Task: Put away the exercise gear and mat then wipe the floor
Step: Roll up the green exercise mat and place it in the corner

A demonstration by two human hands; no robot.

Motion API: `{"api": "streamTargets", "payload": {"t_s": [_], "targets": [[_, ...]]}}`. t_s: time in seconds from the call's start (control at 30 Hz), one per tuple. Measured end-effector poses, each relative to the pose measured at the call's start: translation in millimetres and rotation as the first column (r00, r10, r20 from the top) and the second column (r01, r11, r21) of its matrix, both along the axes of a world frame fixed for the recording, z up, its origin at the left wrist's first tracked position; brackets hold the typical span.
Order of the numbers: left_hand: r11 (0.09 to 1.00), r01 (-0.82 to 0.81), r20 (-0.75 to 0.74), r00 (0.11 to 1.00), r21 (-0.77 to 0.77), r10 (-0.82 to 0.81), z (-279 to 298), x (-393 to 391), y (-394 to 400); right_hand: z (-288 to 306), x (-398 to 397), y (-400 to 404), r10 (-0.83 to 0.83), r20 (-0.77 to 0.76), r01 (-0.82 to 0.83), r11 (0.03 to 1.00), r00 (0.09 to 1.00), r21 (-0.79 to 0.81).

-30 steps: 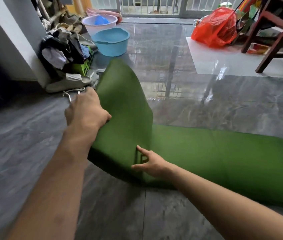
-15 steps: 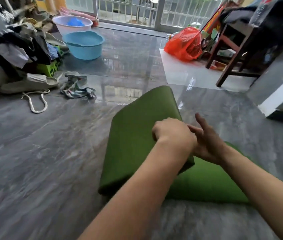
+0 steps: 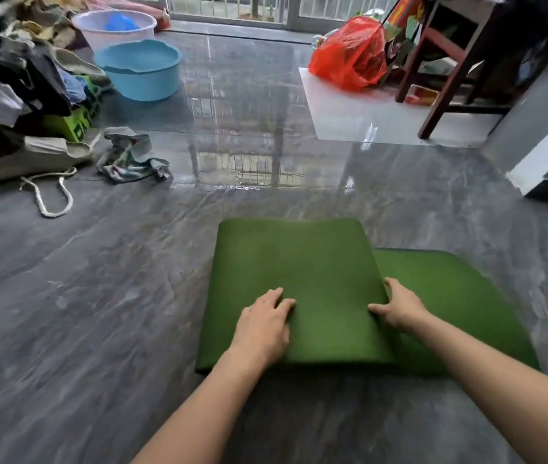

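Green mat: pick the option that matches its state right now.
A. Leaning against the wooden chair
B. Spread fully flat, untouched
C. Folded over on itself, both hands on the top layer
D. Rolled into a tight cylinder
C: the green mat lies doubled on the floor, with the left hand and the right hand on its upper layer.
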State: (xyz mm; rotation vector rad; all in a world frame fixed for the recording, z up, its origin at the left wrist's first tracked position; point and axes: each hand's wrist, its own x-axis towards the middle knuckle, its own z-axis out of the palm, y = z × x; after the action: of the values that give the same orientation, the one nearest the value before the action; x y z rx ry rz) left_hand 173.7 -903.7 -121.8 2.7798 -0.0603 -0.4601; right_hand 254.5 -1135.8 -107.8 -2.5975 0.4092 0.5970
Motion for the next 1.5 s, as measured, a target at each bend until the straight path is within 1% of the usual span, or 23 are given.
{"api": "streamTargets", "payload": {"t_s": [0.03, 0.1, 0.17, 0.2, 0.33, 0.4, 0.5, 0.57, 0.6, 0.67, 0.73, 0.77, 0.8, 0.83, 0.9, 0.93, 1.0, 1.1, 1.17, 1.2, 1.27, 1.4, 1.5], "targets": [[0.999, 0.048, -0.009, 0.999, 0.008, -0.048, -9.5, -3.8, 0.0, -3.7, -1.0, 2.8, 0.060, 0.060, -0.053, 0.992, 0.996, -0.118], [0.998, 0.064, -0.014, 0.998, 0.020, -0.064, -17.8, -2.6, -5.7, -10.4, -2.6, 12.1, 0.193, 0.163, -0.159, 0.967, 0.968, -0.199], [0.999, 0.043, 0.001, 0.999, 0.033, -0.043, -16.2, 5.6, -11.2, -13.6, -3.8, 24.1, 0.342, 0.143, -0.304, 0.923, 0.929, -0.235], [0.998, 0.037, 0.001, 0.999, 0.047, -0.037, -15.0, 9.1, -12.4, -13.4, -3.6, 29.8, 0.378, 0.103, -0.341, 0.902, 0.920, -0.265], [0.997, 0.026, -0.026, 0.999, 0.079, -0.024, -20.8, 10.8, -13.6, -15.1, -2.7, 44.4, 0.396, -0.104, -0.408, 0.856, 0.912, -0.319], [0.994, 0.031, -0.023, 0.999, 0.102, -0.029, -26.1, 9.4, -16.6, -19.9, -5.0, 48.3, 0.431, -0.159, -0.459, 0.812, 0.888, -0.360], [0.991, 0.040, 0.007, 0.999, 0.130, -0.041, -27.2, 10.9, -19.8, -27.1, -8.1, 51.3, 0.425, -0.152, -0.449, 0.805, 0.892, -0.388], [0.996, 0.011, 0.071, 0.997, 0.090, -0.017, -25.8, 14.3, -17.3, -29.0, -8.6, 52.2, 0.404, -0.142, -0.427, 0.820, 0.904, -0.381], [0.999, -0.021, 0.121, 0.993, 0.036, 0.017, -25.2, 16.0, -13.9, -30.0, -9.0, 52.0, 0.394, -0.143, -0.418, 0.830, 0.908, -0.369], [0.987, -0.126, 0.246, 0.958, -0.104, 0.148, -22.3, 17.1, -2.6, -32.1, -11.1, 50.3, 0.368, -0.132, -0.390, 0.854, 0.921, -0.343], [0.939, -0.283, 0.350, 0.874, -0.196, 0.337, -20.7, 15.4, 13.7, -35.0, -14.4, 47.5, 0.345, -0.111, -0.362, 0.875, 0.932, -0.321], [0.896, -0.383, 0.358, 0.823, -0.222, 0.441, -21.8, 13.5, 22.9, -36.4, -16.1, 45.9, 0.334, -0.102, -0.349, 0.885, 0.937, -0.307], [0.839, -0.490, 0.317, 0.778, -0.236, 0.543, -23.7, 11.1, 32.6, -37.4, -17.6, 44.7, 0.321, -0.092, -0.334, 0.897, 0.943, -0.290], [0.773, -0.588, 0.233, 0.738, -0.237, 0.633, -25.9, 8.6, 42.2, -38.1, -19.0, 43.9, 0.311, -0.081, -0.321, 0.907, 0.947, -0.273], [0.660, -0.717, 0.005, 0.677, -0.223, 0.736, -32.3, 4.0, 57.8, -39.2, -21.7, 43.7, 0.299, -0.069, -0.306, 0.918, 0.952, -0.251], [0.619, -0.749, -0.106, 0.653, -0.237, 0.750, -34.0, 3.2, 63.5, -39.7, -22.9, 44.1, 0.296, -0.066, -0.303, 0.921, 0.953, -0.246], [0.553, -0.784, -0.270, 0.618, -0.280, 0.739, -35.0, 5.7, 72.4, -40.7, -26.0, 45.0, 0.299, -0.066, -0.306, 0.920, 0.952, -0.244], [0.526, -0.803, -0.410, 0.596, -0.282, 0.691, -26.4, 13.0, 86.7, -40.7, -29.7, 44.5, 0.310, -0.074, -0.319, 0.911, 0.948, -0.263], [0.492, -0.804, -0.513, 0.594, -0.335, 0.620, -18.0, 14.2, 93.6, -38.9, -30.3, 41.3, 0.314, -0.107, -0.331, 0.906, 0.943, -0.262], [0.446, -0.809, -0.557, 0.587, -0.382, 0.588, -17.3, 13.1, 97.2, -37.7, -30.9, 39.7, 0.316, -0.118, -0.337, 0.905, 0.941, -0.260], [0.358, -0.824, -0.591, 0.565, -0.439, 0.575, -17.9, 8.0, 101.0, -35.8, -32.3, 37.1, 0.318, -0.117, -0.338, 0.905, 0.941, -0.260], [0.274, -0.830, -0.622, 0.548, -0.485, 0.560, -21.1, 0.8, 99.6, -32.9, -37.4, 38.1, 0.310, -0.059, -0.314, 0.910, 0.949, -0.269], [0.191, -0.843, -0.690, 0.525, -0.503, 0.498, -22.1, -6.9, 95.0, -35.8, -48.1, 40.1, 0.342, 0.050, -0.312, 0.900, 0.938, -0.304]]}}
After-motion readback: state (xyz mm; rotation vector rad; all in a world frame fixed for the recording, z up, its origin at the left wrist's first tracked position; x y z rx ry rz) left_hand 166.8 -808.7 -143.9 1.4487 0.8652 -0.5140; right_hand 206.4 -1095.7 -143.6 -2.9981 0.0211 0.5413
